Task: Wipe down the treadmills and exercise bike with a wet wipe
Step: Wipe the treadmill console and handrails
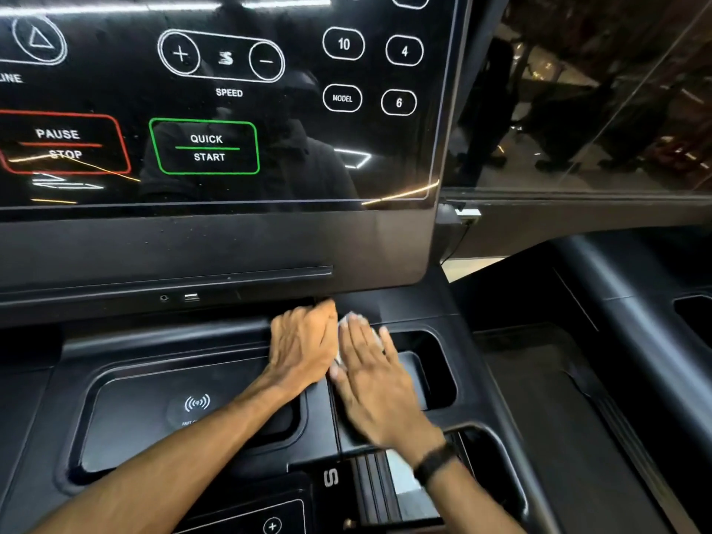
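Wristband: a black band [437, 462] sits on the right wrist, closest to the camera at lower right.
Charging tray: a shallow black recessed tray with a white wireless-charging symbol [197, 403] lies under the left forearm.
Right hand: the right hand [375, 373] lies flat, fingers straight and together, palm down on the black plastic console deck of the treadmill [319, 414]; no curl in this grip, it is pressing the wipe.
Wet wipe: the white crumpled wet wipe [348, 319] is pinned beneath the right fingers, just a pale edge peeking out at the fingertips and along the gap between the two hands.
Left hand: the left hand [304, 343] sits just beside the right, knuckles up, fingers bent down over the deck's back edge; whether this grip has hold of the wipe, I cannot tell.
Cup pocket: a deep black rounded pocket [431, 370] opens just right of the right hand.
Ports: a small round socket and a USB slot [191, 297] sit in the strip beyond the hands.
Screen: the glossy black touch panel [215, 109] rises behind, showing a green QUICK START box [204, 147], a red PAUSE STOP box [63, 143], SPEED plus and minus, and numbered buttons.
Window: dark reflective glass [585, 102] stands farthest back at right.
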